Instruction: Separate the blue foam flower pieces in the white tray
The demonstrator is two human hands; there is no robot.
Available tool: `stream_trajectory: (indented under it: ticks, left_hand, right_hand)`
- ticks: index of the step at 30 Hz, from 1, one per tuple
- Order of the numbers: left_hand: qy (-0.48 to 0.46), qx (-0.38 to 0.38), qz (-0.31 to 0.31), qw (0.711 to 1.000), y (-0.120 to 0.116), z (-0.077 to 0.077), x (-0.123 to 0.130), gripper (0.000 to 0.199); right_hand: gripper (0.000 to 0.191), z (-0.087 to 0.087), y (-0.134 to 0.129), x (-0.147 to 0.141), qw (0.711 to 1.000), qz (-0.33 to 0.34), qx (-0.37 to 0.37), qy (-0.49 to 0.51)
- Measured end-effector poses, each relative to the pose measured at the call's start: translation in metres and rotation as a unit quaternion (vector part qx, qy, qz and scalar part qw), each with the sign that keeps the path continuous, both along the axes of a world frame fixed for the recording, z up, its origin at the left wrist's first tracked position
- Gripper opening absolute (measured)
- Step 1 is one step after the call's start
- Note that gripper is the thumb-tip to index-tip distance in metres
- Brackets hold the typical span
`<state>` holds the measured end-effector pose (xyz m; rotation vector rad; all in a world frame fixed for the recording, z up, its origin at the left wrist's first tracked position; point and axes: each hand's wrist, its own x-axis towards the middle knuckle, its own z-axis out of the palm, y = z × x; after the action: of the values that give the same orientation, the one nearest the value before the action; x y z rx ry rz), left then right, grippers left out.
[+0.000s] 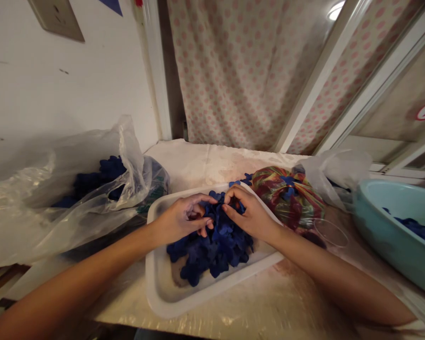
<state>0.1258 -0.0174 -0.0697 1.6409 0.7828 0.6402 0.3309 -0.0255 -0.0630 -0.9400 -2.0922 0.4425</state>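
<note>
A heap of dark blue flower-shaped cut-outs [216,250], possibly foam, lies in a white plastic tray [156,278]. My left hand [180,219] and my right hand [250,215] meet above the heap, fingers curled and pinching into its top edge. Both hands seem to grip blue cut-outs, though the fingers hide exactly which pieces. A few loose cut-outs [242,180] lie just past the tray's far rim.
A clear plastic bag [28,189] of blue pieces lies left. A red-and-green patterned bag [286,196] sits behind the tray. A teal basin [386,231] holding blue pieces stands right. A thin clear ring [330,232] rests on the stained tabletop [198,160].
</note>
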Motion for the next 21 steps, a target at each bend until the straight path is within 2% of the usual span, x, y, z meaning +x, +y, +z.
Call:
stream_trajectory:
  ticks: [5,21]
  left_hand:
    - [0.008,0.005,0.003,1.0,-0.0011,0.0011,0.001,0.041]
    - [0.015,0.016,0.001,1.0,-0.002,0.0045,0.0011,0.041]
  right_hand:
    - [0.012,-0.0011,0.0011,-0.0021,1.0,-0.001,0.0,0.005]
    - [0.012,-0.0074,0.0085,0.0005,0.985,-0.16,0.02,0.056]
